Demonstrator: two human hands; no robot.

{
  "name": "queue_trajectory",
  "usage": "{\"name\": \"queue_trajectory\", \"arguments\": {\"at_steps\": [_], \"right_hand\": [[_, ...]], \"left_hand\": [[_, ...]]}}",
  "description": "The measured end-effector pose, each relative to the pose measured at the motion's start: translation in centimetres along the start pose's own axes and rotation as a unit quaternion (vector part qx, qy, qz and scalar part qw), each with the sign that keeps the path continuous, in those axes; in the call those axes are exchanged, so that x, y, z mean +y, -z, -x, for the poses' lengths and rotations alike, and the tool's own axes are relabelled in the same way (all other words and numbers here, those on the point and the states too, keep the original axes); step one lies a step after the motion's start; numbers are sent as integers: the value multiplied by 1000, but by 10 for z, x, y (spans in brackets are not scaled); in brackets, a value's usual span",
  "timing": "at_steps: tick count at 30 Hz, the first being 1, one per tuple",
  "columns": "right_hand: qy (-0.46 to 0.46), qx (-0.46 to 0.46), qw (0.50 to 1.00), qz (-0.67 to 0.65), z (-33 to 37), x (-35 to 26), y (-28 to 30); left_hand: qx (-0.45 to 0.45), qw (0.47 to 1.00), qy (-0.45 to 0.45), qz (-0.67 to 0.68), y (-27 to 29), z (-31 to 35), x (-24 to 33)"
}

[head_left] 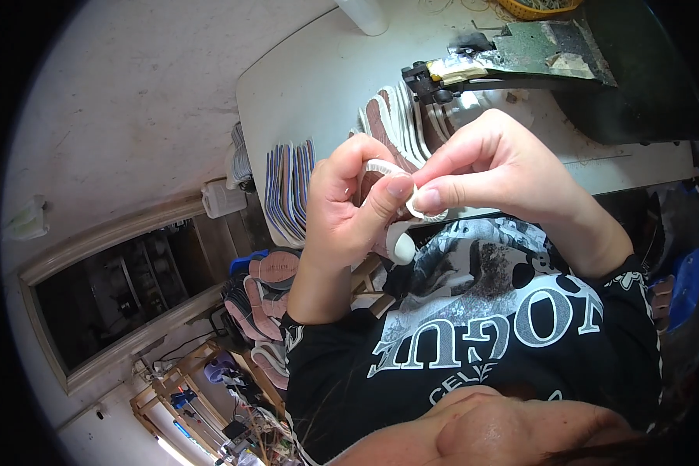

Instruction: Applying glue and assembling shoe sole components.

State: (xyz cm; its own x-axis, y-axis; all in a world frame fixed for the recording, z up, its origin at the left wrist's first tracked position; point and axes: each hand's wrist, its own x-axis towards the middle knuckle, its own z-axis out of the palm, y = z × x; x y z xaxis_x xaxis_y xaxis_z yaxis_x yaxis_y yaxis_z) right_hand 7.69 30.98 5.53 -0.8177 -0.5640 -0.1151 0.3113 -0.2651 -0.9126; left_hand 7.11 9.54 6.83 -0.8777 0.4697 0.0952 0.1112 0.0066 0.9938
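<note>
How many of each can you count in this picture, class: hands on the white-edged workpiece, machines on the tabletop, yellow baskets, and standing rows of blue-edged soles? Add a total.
Hands (left hand, right hand) on the white-edged workpiece: 2
Machine: 1
Yellow basket: 1
Row of blue-edged soles: 1
Total: 5

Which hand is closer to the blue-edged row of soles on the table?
Left. The left hand appears just to the right of the blue-edged row of soles; the right hand is farther right, beyond the left.
</note>
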Motion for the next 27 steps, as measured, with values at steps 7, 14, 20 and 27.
{"name": "queue_trajectory", "arguments": {"at_steps": [7, 14, 20, 27], "right_hand": [[77, 65, 983, 155, 9, -11, -9], [103, 69, 985, 120, 10, -6, -10], [79, 33, 996, -11, 5, 6, -4], [66, 25, 997, 6, 3, 8, -1]], "left_hand": [[29, 996, -8, -89, -4, -3, 4], [-12, 998, 35, 46, -5, -3, 2], [-40, 992, 18, 115, 1, -3, -6], [-35, 992, 15, 121, -1, -3, -9]]}}
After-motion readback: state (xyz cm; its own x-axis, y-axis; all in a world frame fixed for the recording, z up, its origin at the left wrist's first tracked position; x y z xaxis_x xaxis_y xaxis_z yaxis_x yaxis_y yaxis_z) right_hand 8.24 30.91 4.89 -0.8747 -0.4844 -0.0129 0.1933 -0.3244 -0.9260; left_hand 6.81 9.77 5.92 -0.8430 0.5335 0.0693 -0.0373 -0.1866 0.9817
